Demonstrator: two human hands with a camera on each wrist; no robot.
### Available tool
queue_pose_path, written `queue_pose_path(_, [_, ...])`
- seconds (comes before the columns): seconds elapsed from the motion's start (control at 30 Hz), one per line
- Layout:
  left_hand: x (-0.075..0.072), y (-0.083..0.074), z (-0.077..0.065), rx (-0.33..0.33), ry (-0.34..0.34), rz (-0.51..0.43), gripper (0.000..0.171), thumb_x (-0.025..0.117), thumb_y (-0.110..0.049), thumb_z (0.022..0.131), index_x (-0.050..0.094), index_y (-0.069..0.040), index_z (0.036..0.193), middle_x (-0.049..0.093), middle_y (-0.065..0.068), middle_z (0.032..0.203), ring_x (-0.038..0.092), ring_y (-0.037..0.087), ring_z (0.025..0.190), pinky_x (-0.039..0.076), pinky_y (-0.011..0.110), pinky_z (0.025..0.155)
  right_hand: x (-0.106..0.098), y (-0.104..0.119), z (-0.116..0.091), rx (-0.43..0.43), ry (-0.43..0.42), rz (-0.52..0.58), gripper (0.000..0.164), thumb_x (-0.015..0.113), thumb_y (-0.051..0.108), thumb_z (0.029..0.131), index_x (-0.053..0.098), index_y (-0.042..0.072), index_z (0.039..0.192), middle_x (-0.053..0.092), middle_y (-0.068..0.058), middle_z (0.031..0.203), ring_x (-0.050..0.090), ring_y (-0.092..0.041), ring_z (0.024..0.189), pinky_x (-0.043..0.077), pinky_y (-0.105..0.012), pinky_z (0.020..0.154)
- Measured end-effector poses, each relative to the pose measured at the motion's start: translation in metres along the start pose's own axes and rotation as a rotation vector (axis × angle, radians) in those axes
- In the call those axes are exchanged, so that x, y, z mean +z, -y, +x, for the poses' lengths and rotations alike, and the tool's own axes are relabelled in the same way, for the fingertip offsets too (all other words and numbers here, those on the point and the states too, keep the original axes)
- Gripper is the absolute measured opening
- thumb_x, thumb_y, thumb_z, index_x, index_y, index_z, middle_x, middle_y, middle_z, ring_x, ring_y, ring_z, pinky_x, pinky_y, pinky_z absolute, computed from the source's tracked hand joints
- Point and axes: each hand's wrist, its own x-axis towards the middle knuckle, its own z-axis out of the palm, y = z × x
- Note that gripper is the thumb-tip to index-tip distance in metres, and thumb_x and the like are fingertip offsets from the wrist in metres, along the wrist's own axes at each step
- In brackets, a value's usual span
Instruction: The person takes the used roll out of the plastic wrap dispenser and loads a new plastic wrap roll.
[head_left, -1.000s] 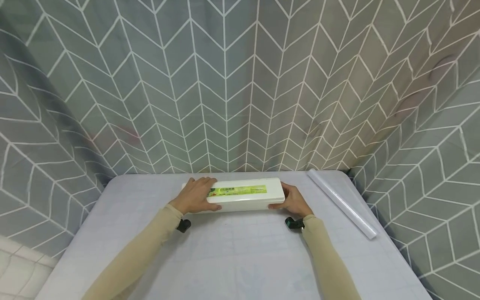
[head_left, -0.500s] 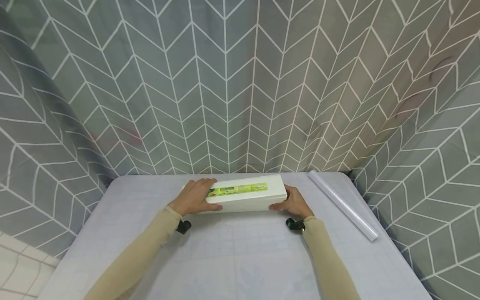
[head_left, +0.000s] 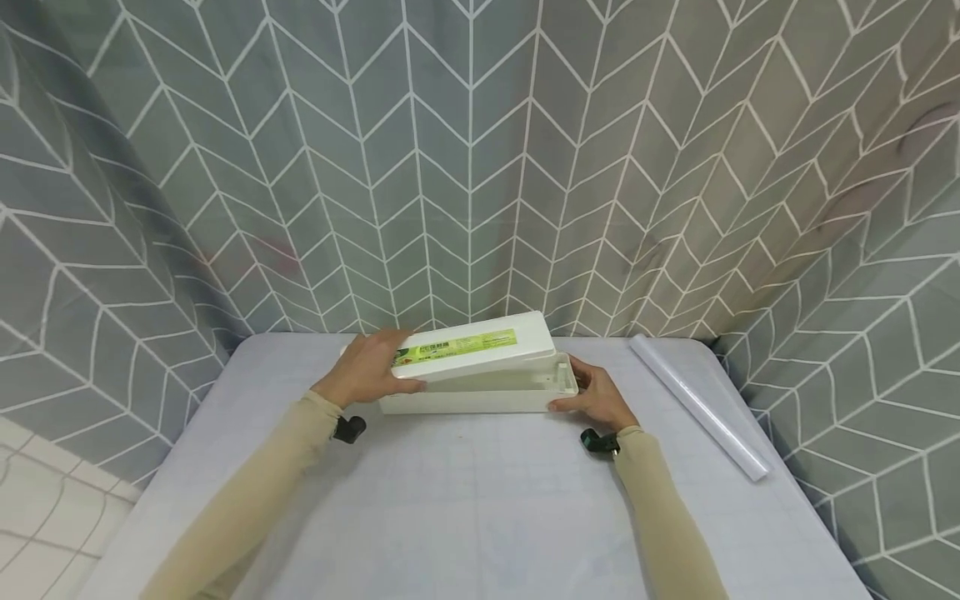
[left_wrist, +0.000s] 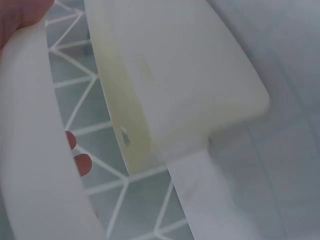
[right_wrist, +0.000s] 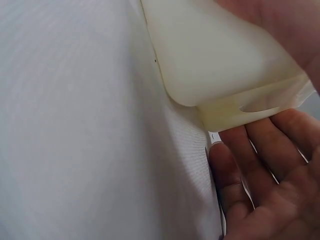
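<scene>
A long white cling film box stands near the back of the table in the head view. My left hand (head_left: pixel 367 367) grips the left end of its lid (head_left: pixel 495 348), which carries a yellow-green label (head_left: pixel 457 346). The lid is lifted and tilted, its right end higher. Below it the box base (head_left: pixel 480 403) rests on the table, its inside partly showing. In the left wrist view a gap separates the lid (left_wrist: pixel 30 130) from the base (left_wrist: pixel 185 75), with fingertips (left_wrist: pixel 83 164) behind the lid. My right hand (head_left: pixel 600 396) holds the base's right end, fingers (right_wrist: pixel 262 155) under its edge in the right wrist view.
A roll of clear film (head_left: pixel 697 407) lies slantwise at the table's right side. The table (head_left: pixel 465 500) has a pale cloth, and a grey patterned curtain (head_left: pixel 480 167) hangs along its back and sides.
My left hand has raised the lid off the base and shifted it up and left, opening the box. My right hand keeps its hold on the base's right end.
</scene>
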Motion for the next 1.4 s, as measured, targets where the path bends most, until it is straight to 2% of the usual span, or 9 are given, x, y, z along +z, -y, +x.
queue_pose_path(0.1, [-0.005, 0.012, -0.009, -0.035, 0.001, 0.007, 0.092, 0.086, -0.058, 0.081, 0.057, -0.003, 0.149, 0.071, 0.014, 0.132, 0.068, 0.027, 0.103, 0.053, 0.051, 0.089, 0.0, 0.0, 0.0, -0.008, 0.004, 0.008, 0.1, 0.099, 0.014, 0.073, 0.049, 0.005, 0.158, 0.062, -0.017, 0.15, 0.065, -0.035, 0.126, 0.051, -0.021, 0.095])
queue_pose_path(0.3, [-0.018, 0.035, -0.031, -0.094, -0.036, 0.014, 0.087, 0.088, -0.056, 0.08, 0.061, -0.005, 0.145, 0.073, 0.013, 0.127, 0.067, 0.027, 0.098, 0.053, 0.049, 0.081, 0.001, -0.001, 0.0, -0.01, 0.006, 0.007, 0.101, 0.1, 0.015, 0.072, 0.049, 0.005, 0.158, 0.063, -0.017, 0.149, 0.067, -0.033, 0.122, 0.052, -0.02, 0.093])
queue_pose_path(0.5, [-0.031, 0.055, -0.049, -0.182, -0.014, 0.053, 0.097, 0.082, -0.064, 0.082, 0.054, -0.004, 0.153, 0.064, 0.022, 0.144, 0.063, 0.04, 0.124, 0.049, 0.061, 0.094, -0.002, 0.001, 0.001, 0.001, 0.002, 0.011, 0.103, 0.1, 0.016, 0.071, 0.047, 0.006, 0.159, 0.063, -0.016, 0.149, 0.066, -0.033, 0.124, 0.052, -0.021, 0.093])
queue_pose_path(0.57, [-0.036, 0.061, -0.054, -0.199, -0.015, 0.055, 0.098, 0.082, -0.065, 0.083, 0.052, -0.005, 0.155, 0.063, 0.024, 0.146, 0.062, 0.042, 0.127, 0.048, 0.062, 0.094, -0.003, 0.002, 0.001, 0.003, 0.005, 0.013, 0.104, 0.1, 0.016, 0.071, 0.046, 0.006, 0.16, 0.062, -0.017, 0.15, 0.065, -0.034, 0.125, 0.052, -0.021, 0.093])
queue_pose_path(0.8, [-0.046, 0.076, -0.077, -0.243, -0.05, 0.09, 0.093, 0.083, -0.063, 0.082, 0.058, -0.003, 0.148, 0.066, 0.025, 0.139, 0.064, 0.041, 0.12, 0.05, 0.06, 0.086, -0.001, 0.004, 0.0, 0.01, 0.018, 0.021, 0.104, 0.098, 0.014, 0.074, 0.043, 0.005, 0.161, 0.059, -0.019, 0.153, 0.063, -0.037, 0.13, 0.05, -0.018, 0.096])
queue_pose_path(1.07, [-0.054, 0.09, -0.115, -0.318, -0.079, 0.098, 0.093, 0.084, -0.061, 0.082, 0.058, 0.006, 0.141, 0.067, 0.027, 0.127, 0.065, 0.038, 0.105, 0.05, 0.054, 0.077, 0.0, 0.004, -0.002, 0.028, 0.008, -0.021, 0.107, 0.101, 0.022, 0.072, 0.044, 0.009, 0.162, 0.062, -0.015, 0.15, 0.063, -0.036, 0.13, 0.049, -0.02, 0.097])
queue_pose_path(1.23, [-0.055, 0.098, -0.134, -0.365, -0.08, 0.087, 0.092, 0.083, -0.062, 0.083, 0.058, 0.006, 0.14, 0.068, 0.027, 0.121, 0.064, 0.035, 0.096, 0.05, 0.054, 0.073, -0.002, 0.004, -0.003, 0.032, 0.005, -0.026, 0.107, 0.1, 0.021, 0.072, 0.043, 0.007, 0.162, 0.059, -0.016, 0.153, 0.062, -0.035, 0.13, 0.048, -0.021, 0.098])
queue_pose_path(1.4, [-0.053, 0.106, -0.152, -0.428, -0.07, 0.076, 0.095, 0.081, -0.063, 0.084, 0.056, 0.009, 0.141, 0.066, 0.03, 0.12, 0.065, 0.04, 0.096, 0.05, 0.056, 0.075, -0.001, 0.004, -0.002, 0.028, 0.01, -0.033, 0.107, 0.1, 0.021, 0.073, 0.042, 0.005, 0.162, 0.057, -0.017, 0.155, 0.062, -0.035, 0.131, 0.048, -0.02, 0.099])
